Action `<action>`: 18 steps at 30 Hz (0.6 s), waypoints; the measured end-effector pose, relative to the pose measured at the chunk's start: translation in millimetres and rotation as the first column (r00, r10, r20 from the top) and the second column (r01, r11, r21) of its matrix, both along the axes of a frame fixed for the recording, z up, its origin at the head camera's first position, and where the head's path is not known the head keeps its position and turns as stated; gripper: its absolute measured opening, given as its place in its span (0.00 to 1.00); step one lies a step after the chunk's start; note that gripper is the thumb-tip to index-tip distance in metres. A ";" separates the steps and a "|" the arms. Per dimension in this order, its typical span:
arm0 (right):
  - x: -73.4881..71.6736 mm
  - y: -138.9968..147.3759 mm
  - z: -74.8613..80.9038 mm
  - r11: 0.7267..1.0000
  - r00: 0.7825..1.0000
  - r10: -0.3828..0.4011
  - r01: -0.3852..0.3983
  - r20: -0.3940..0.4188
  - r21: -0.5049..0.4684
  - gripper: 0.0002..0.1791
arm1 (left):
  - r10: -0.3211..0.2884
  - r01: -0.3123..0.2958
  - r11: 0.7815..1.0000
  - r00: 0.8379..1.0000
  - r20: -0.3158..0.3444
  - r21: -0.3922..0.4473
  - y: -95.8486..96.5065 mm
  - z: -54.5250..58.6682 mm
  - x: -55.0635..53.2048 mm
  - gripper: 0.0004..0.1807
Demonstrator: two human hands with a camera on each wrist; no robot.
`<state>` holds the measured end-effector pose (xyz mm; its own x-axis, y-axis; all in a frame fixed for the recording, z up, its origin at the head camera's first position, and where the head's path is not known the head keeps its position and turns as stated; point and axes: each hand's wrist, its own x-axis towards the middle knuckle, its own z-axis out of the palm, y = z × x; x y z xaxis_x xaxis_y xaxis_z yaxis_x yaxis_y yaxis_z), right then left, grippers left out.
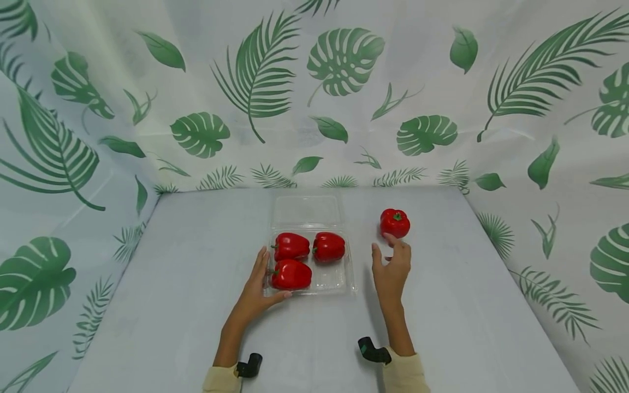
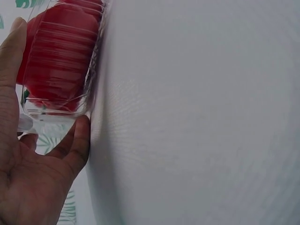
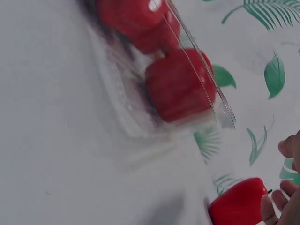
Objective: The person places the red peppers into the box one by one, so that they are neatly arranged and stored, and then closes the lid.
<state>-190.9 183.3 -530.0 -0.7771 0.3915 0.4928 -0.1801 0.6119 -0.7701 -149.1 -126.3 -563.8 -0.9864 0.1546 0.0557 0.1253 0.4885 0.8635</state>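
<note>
A clear plastic container (image 1: 330, 279) lies on the table with its lid folded back. Inside are three red bell peppers: one at the back left (image 1: 291, 246), one at the front left (image 1: 292, 275) and one at the right (image 1: 329, 247). My left hand (image 1: 253, 297) holds the container's front left corner, fingers along the left side and thumb at the front edge. A fourth red bell pepper (image 1: 395, 222) sits on the table to the right, its green stem up. Just in front of it is my right hand (image 1: 392, 270), thumb and fingers spread apart with nothing between them.
The container's transparent lid (image 1: 307, 211) lies flat behind it, toward the table's back edge. A white table (image 1: 457, 305) spreads under everything. Leaf-printed curtains (image 1: 275, 158) hang at the back and both sides.
</note>
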 end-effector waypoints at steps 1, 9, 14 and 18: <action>-1.8 3.6 -0.1 1.000 0.999 -0.028 0.028 0.016 -0.014 0.24 | -0.002 0.002 1.000 1.000 0.001 0.002 -0.1 -0.1 -0.4 0.61; -15.8 21.2 2.6 0.985 0.975 -0.094 0.121 0.202 -0.126 0.42 | -0.007 0.007 1.000 1.000 0.009 0.014 -0.4 0.1 -1.6 0.62; -30.7 28.2 3.0 0.981 0.950 -0.038 0.094 0.310 -0.169 0.49 | -0.005 0.005 1.000 1.000 -0.003 0.002 -1.4 0.2 -1.7 0.62; -41.2 33.3 3.8 0.979 0.936 -0.007 0.077 0.352 -0.186 0.52 | -0.008 0.008 1.000 1.000 -0.007 -0.001 -1.2 0.7 -2.1 0.62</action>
<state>-232.1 216.6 -526.2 -0.8666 0.4877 0.1055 0.1432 0.4455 -0.8837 -151.2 -127.5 -563.2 -0.9847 0.1626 0.0621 0.1350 0.4887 0.8619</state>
